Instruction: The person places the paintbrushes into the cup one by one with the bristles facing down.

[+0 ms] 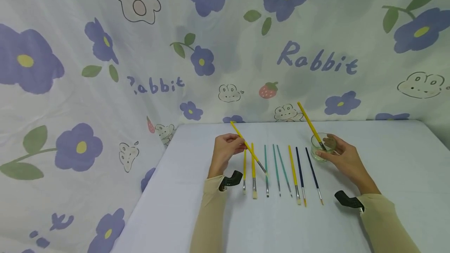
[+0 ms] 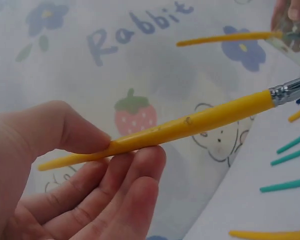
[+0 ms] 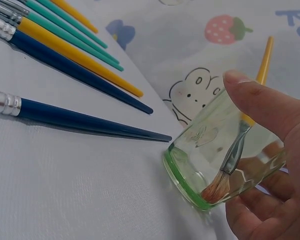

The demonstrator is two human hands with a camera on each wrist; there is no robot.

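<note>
My left hand (image 1: 225, 152) pinches a yellow paintbrush (image 2: 220, 115) by its handle between thumb and fingers. That brush slants above the row on the table, its bristle end pointing down toward the right. At the right, my right hand (image 1: 346, 158) grips a clear drinking glass (image 3: 190, 150) with a green-tinted base, thumb on one side and fingers round the other. Inside the glass leans another yellow paintbrush (image 1: 307, 119), its brown bristles (image 3: 217, 187) down at the bottom and its handle sticking out above the rim.
Between the hands lie several paintbrushes side by side, bristles toward me: yellow (image 1: 293, 167), teal (image 1: 276, 169) and dark blue (image 1: 314, 175). A white cloth covers the table (image 1: 274, 229). Behind and to the left hangs a curtain (image 1: 239, 69) printed with flowers and rabbits.
</note>
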